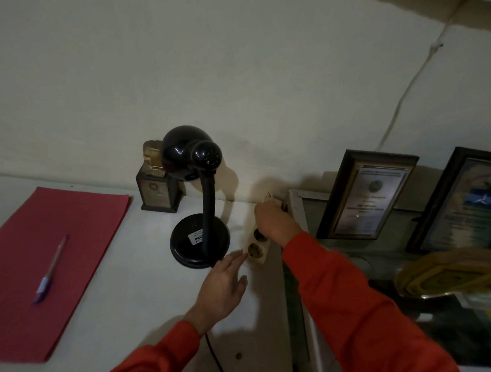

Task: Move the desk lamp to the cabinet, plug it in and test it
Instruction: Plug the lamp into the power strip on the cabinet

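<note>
Sleeves: two orange sleeves (374,312) filled the bottom of the view, both arms reaching forward over the white surface (139,279).
Left hand (223,286): it lay flat and relaxed, fingers (237,260) slightly spread and gripping nothing, their tips touching the near end of the power strip (257,246), seemingly to steady it.
Right hand (273,222): it was curled over the far half of the strip, fingers drawn together; a pale piece stuck up above the knuckles. Whether they were clamped on a plug could not be told, since the hand hid what was under it.
Desk lamp (200,198): black, upright, its round base standing on the surface just left of the strip, the head turned toward the camera and unlit.
Cord (214,356): a dark lead ran from under the left wrist toward the near edge; its plug end was not visible.
Sockets: the nearest one on the strip looked empty; the next was partly covered by the right hand.
Bystanders: a red folder (49,267) with a pen (50,270) lay well to the left, a small trophy (157,179) behind the lamp, framed certificates (367,196) on the right.
Progress: the move looked done, as the lamp appeared placed. Plugging in seemed under way, unconfirmed. Testing remained, since no light showed.
</note>
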The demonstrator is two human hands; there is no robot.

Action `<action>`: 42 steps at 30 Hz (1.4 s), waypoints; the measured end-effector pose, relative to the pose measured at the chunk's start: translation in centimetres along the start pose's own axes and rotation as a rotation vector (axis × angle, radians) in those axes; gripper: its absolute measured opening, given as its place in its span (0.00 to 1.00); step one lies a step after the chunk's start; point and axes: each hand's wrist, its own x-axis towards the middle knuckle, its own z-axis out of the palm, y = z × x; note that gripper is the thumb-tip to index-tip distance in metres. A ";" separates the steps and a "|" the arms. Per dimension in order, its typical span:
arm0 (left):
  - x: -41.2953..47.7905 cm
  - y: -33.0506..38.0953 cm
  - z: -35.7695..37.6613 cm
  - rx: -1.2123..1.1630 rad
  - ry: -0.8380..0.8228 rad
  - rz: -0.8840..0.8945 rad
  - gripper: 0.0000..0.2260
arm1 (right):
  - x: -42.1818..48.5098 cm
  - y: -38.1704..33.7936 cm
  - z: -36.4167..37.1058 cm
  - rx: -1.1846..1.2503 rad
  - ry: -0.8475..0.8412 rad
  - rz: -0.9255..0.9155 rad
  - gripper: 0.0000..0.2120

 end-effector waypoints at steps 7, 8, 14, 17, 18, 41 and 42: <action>-0.4 -0.1 0.3 0.013 0.021 0.017 0.25 | 0.4 1.0 0.2 -0.012 -0.059 0.007 0.09; -0.5 -0.1 0.3 0.014 0.024 0.021 0.25 | 0.4 1.0 0.1 -0.025 -0.112 -0.010 0.09; -0.7 -0.1 0.5 0.015 0.050 0.049 0.26 | 1.0 1.2 -0.3 -0.005 -0.142 -0.022 0.06; -0.8 -0.3 0.7 0.039 0.053 0.065 0.27 | 1.2 1.3 0.1 0.001 -0.116 -0.023 0.08; -0.8 -0.4 0.7 0.042 0.053 0.069 0.27 | 1.2 1.4 0.2 0.009 -0.112 -0.012 0.09; -0.7 -0.7 1.1 0.063 0.057 0.073 0.27 | 1.0 2.3 3.7 0.036 0.068 0.003 0.13; -0.7 -0.7 1.1 0.064 0.053 0.070 0.27 | 0.9 2.3 3.7 0.031 0.073 0.001 0.14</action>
